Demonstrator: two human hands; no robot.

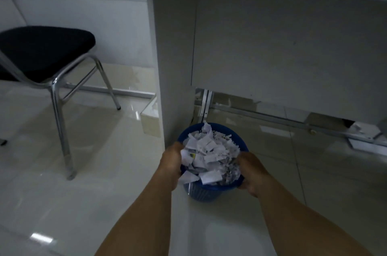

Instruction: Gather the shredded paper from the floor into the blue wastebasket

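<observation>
The blue wastebasket [206,192] stands on the pale tiled floor just in front of the white desk's side panel. White shredded paper [211,157] is heaped above its rim. My left hand [170,163] grips the basket's left rim, fingers curled against the paper. On the right rim sits my right hand [251,170], closed over the edge. Both forearms reach in from the bottom of the view. I see no loose shreds on the floor around the basket.
A white desk [272,35] fills the upper right, with a metal rail [272,117] along the floor beneath it. A black-seated chair with chrome legs [56,92] stands at the left. A small box [149,115] lies beside the desk panel.
</observation>
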